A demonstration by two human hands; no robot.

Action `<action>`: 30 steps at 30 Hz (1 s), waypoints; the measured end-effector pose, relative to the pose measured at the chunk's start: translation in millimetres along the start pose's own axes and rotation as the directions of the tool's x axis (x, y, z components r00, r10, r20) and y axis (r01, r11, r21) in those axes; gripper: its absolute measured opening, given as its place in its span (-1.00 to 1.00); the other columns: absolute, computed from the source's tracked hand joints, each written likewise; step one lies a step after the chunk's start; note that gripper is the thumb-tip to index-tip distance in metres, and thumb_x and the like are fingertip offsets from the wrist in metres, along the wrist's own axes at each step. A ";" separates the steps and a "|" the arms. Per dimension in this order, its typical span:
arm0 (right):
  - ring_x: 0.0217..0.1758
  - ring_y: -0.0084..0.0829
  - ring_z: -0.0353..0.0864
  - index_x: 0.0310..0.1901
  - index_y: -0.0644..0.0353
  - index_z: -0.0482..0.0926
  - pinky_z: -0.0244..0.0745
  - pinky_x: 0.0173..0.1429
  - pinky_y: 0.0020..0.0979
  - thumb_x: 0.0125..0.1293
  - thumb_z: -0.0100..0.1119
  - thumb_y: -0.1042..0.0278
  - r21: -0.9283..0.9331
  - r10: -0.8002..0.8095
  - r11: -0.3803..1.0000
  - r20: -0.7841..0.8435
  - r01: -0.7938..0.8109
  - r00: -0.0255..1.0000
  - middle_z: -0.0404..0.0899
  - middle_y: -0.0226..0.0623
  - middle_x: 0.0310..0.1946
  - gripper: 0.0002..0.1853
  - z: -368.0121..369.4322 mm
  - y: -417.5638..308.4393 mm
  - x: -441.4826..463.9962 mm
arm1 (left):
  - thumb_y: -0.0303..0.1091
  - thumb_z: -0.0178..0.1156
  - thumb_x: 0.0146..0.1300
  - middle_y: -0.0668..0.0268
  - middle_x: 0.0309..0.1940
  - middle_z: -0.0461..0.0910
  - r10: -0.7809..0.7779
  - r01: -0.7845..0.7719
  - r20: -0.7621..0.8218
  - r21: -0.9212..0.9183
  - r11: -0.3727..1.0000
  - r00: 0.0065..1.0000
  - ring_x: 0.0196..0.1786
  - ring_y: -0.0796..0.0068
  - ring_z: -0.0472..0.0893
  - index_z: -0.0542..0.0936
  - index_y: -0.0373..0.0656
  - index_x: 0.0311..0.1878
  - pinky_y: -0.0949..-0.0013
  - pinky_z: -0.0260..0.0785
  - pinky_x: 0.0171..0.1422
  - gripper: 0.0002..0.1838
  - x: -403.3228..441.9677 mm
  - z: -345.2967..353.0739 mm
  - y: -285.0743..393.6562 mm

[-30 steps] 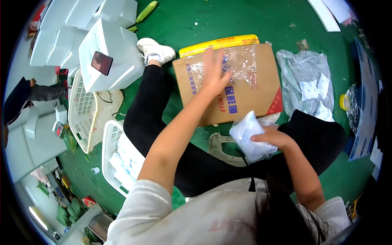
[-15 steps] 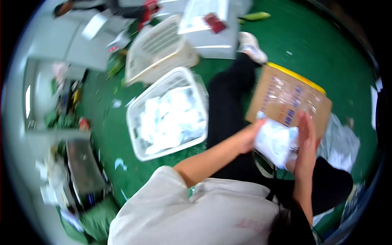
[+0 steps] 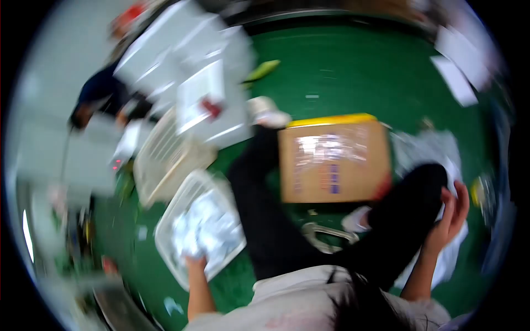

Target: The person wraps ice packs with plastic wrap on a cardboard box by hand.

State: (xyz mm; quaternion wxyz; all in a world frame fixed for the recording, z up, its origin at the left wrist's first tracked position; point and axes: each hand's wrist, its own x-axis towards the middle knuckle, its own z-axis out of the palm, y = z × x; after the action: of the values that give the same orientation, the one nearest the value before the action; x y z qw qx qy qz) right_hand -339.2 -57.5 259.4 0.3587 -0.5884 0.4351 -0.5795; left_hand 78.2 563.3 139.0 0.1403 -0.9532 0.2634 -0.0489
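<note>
My left hand (image 3: 196, 263) reaches over the near edge of a white basket (image 3: 165, 255) and touches the pale blue-white packets (image 3: 207, 229) heaped inside; its fingers are blurred against them. Out to the right, past my knee, my right hand (image 3: 454, 212) is raised with its fingers apart and nothing in it. Beyond my lap a taped cardboard box (image 3: 331, 185) lies on the green floor, with a yellow strip (image 3: 331, 120) along its far edge. Clear plastic and white packets (image 3: 425, 149) lie to the right of the box.
An empty cream basket (image 3: 171, 160) stands behind the packet basket. White foam boxes (image 3: 212, 121), one bearing a dark red phone (image 3: 210, 108), stand at upper left. A person in dark clothes (image 3: 102, 91) is beyond them. A stool edge (image 3: 326, 237) shows between my legs.
The packet held between both hands half a second ago is no longer in them. My left hand has moved left to the basket, my right hand out to the right. The view has swung.
</note>
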 end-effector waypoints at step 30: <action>0.34 -0.19 0.35 0.48 0.14 0.14 0.24 0.39 -0.21 0.09 0.29 -0.04 -0.145 0.772 0.632 0.030 -0.761 0.635 0.35 -0.11 0.30 -0.06 -100.2 472.6 97.6 | -0.29 0.15 0.34 0.07 -0.35 0.66 0.071 0.039 0.096 -0.821 0.569 0.993 -0.30 0.21 0.67 0.62 -0.27 -0.07 0.29 0.50 -0.12 -0.75 246.4 -79.1 438.4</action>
State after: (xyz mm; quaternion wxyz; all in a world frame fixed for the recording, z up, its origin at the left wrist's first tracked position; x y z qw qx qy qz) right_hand -489.2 -311.8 -135.2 0.5544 -0.3932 0.6607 -0.3186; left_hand 61.9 56.8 90.9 -0.3024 -0.9080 0.2559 0.1367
